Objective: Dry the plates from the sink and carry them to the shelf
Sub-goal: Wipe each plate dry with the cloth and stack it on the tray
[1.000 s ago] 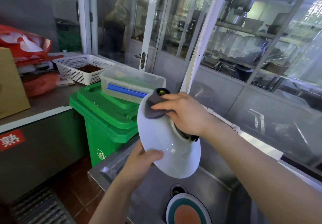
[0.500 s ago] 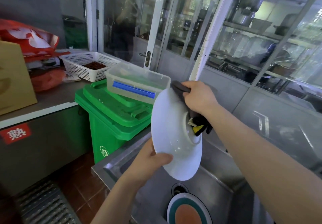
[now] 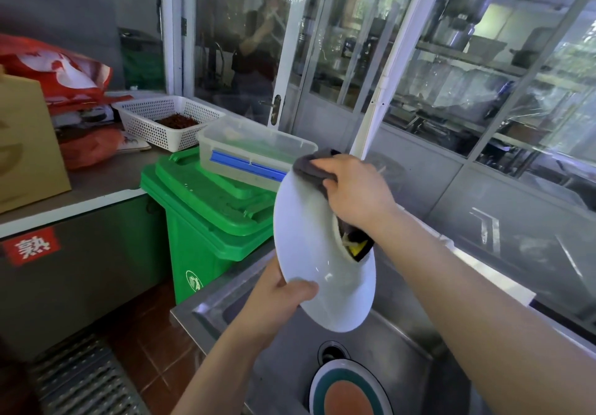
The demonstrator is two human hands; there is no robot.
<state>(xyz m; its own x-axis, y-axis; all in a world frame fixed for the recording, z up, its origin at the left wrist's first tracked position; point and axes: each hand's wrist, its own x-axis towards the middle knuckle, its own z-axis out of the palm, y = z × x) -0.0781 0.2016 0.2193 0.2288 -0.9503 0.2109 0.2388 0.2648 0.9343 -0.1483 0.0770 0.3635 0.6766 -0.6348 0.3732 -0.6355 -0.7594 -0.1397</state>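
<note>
Right hand (image 3: 354,193) clutched a cloth (image 3: 317,171) on the tilted plate (image 3: 309,246), left hand (image 3: 274,298) pinching its rim; sink (image 3: 290,366) held a second plate (image 3: 348,392), cut off, and the basket (image 3: 167,121) perhaps chillies.

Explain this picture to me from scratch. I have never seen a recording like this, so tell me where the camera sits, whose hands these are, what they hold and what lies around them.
There is no machine here. The one picture comes from a wide-angle camera worn on a person's head, looking forward and down, so both arms reach in from the bottom edge.

The left hand grips the lower rim of a white plate, held tilted on edge above a steel sink. The right hand presses a grey cloth over the plate's top rim, apparently drying it.

In the sink lies a second plate, with a green ring and an orange centre.

To the left stands a green wheelie bin with a clear plastic box on its lid. Behind it, a counter holds a white basket and red bags.
</note>
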